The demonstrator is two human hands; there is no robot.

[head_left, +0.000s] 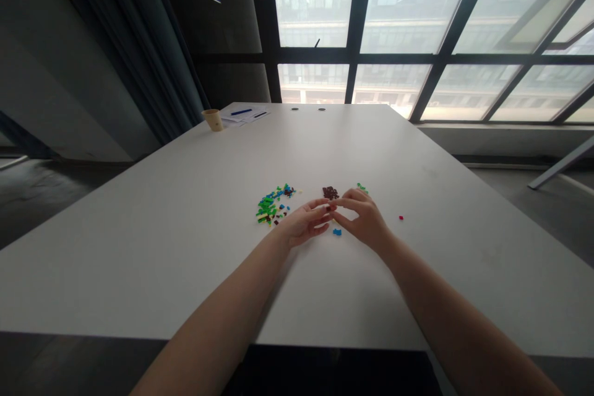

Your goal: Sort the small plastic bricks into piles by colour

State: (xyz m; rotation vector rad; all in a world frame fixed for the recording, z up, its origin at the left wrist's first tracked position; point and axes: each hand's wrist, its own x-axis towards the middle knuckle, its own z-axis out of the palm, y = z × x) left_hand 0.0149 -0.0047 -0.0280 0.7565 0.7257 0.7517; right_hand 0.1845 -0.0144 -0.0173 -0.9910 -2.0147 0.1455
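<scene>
My left hand (304, 223) and my right hand (364, 218) meet fingertip to fingertip over the middle of the white table (185, 247), both pinched around a tiny piece that is too small to name. A pile of small green, blue and dark bricks (273, 201) lies just left of my left hand. A dark brown brick cluster (330, 192) sits right behind the fingertips. A single blue brick (337, 232) lies between my hands, a few green bricks (362, 187) lie behind my right hand, and one red brick (401, 218) lies to its right.
A tan paper cup (213, 119) stands at the far left corner beside papers with blue pens (245, 114). Large windows (399, 25) run behind the table and a dark curtain (139, 43) hangs at left. The table's near edge (297, 341) is close to me.
</scene>
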